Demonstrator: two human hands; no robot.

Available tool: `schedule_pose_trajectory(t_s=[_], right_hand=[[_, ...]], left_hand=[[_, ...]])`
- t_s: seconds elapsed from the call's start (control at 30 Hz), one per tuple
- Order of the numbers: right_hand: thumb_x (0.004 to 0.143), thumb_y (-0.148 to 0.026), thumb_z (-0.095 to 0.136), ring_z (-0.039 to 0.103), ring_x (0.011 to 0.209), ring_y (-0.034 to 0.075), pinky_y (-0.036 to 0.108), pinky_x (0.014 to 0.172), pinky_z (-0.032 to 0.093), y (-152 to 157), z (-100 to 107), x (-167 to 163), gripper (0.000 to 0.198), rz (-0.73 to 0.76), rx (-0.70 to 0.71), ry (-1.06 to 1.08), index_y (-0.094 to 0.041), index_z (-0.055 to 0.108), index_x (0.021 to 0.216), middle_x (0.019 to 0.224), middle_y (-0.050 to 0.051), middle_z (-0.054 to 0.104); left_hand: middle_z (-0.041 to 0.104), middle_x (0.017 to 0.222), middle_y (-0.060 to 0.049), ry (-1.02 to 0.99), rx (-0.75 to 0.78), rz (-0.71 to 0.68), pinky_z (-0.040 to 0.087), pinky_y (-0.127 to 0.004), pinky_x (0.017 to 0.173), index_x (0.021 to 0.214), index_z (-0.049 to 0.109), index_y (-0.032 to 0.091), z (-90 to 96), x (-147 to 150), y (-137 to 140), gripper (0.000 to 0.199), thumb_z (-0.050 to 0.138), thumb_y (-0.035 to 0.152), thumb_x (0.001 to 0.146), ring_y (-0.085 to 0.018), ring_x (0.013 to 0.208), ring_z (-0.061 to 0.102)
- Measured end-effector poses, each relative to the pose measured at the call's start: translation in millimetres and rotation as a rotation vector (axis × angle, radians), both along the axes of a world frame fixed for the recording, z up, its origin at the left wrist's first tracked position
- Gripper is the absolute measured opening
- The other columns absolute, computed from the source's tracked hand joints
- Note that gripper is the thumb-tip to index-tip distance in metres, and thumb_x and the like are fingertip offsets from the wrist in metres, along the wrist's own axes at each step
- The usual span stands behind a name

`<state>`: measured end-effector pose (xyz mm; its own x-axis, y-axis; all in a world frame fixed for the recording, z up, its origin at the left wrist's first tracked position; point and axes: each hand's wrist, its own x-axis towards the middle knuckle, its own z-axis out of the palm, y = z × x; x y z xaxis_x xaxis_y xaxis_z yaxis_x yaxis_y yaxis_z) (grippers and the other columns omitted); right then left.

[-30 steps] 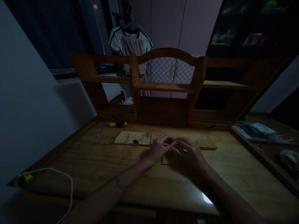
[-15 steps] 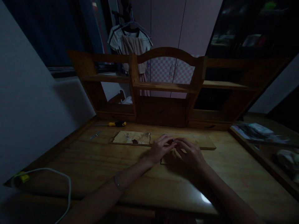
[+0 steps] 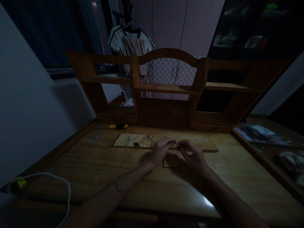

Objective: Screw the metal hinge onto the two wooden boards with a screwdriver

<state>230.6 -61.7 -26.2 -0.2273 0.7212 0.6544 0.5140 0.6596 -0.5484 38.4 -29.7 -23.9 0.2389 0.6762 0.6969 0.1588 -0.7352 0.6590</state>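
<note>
Between my fingertips is a small shiny metal piece point(image 3: 177, 143), too small and dim to name. My left hand point(image 3: 159, 153) pinches it from the left, and my right hand point(image 3: 193, 155) grips its other side with thumb and fingers. Both hands are held over the front edge of a long flat wooden board point(image 3: 204, 144) lying on the desk. Worn, pale patches point(image 3: 133, 140) cover the board's left part. Just below my hands, a thin dark-edged rectangular piece point(image 3: 169, 163) rests on the desk, partly in shadow.
A yellow-and-black screwdriver point(image 3: 118, 126) lies at the back left, with thin metal pieces point(image 3: 95, 137) in front of it. A wooden shelf unit point(image 3: 163, 88) stands along the back. At the lower left are a white cable point(image 3: 69, 196) and a yellow object point(image 3: 22, 183).
My fingertips have parted slightly, so more of the small metal piece shows between them. The view has shifted a little; the things on the desk have stayed in place.
</note>
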Motion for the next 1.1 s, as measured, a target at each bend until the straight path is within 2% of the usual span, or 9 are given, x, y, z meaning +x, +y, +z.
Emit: schedule_pose_trajectory(t_s=[0.17,0.33,0.43,0.8,1.1], right_hand=[[0.097,-0.019,0.056,0.072,0.087,0.017,0.031,0.079,0.059,2.4,-3.2,0.7,0.019,0.030,-0.013,-0.029,-0.027,0.059,0.114,0.098,0.002,0.071],[0.098,-0.021,0.055,0.071,0.090,0.018,0.033,0.079,0.058,5.4,-5.2,2.7,0.015,0.025,-0.011,-0.052,-0.026,0.061,0.110,0.098,0.002,0.071],[0.098,-0.022,0.055,0.071,0.088,0.018,0.032,0.079,0.058,5.0,-3.9,3.4,0.014,0.014,-0.013,-0.056,-0.026,0.061,0.109,0.097,0.002,0.072],[0.099,-0.023,0.053,0.069,0.087,0.017,0.031,0.077,0.056,4.7,-2.3,6.3,0.013,0.000,0.014,-0.074,-0.025,0.061,0.109,0.096,0.003,0.070],[0.099,-0.025,0.053,0.071,0.089,0.018,0.033,0.078,0.058,6.9,-4.3,6.9,0.015,-0.020,0.019,-0.089,-0.025,0.062,0.111,0.100,0.004,0.072]], left_hand=[[0.077,0.103,-0.004,-0.004,0.000,0.016,0.059,-0.031,0.088,0.104,0.076,0.021,-5.8,-2.2,2.6,0.017,0.062,0.021,0.094,-0.018,0.096,0.072],[0.073,0.118,-0.005,0.084,0.065,-0.077,0.056,-0.035,0.099,0.118,0.072,0.021,-13.9,-6.3,5.4,0.035,0.051,0.007,0.094,-0.018,0.110,0.069],[0.073,0.120,-0.005,0.106,0.071,-0.101,0.056,-0.036,0.100,0.121,0.071,0.022,-15.6,-7.6,7.5,0.041,0.048,0.004,0.092,-0.018,0.112,0.068],[0.070,0.125,-0.006,0.124,0.040,-0.155,0.054,-0.039,0.103,0.126,0.068,0.024,-14.5,-9.6,10.3,0.040,0.050,0.008,0.095,-0.019,0.118,0.066],[0.072,0.121,-0.006,0.119,0.007,-0.108,0.056,-0.039,0.100,0.121,0.071,0.023,-11.0,-4.8,6.9,0.028,0.058,0.020,0.096,-0.020,0.112,0.068]])
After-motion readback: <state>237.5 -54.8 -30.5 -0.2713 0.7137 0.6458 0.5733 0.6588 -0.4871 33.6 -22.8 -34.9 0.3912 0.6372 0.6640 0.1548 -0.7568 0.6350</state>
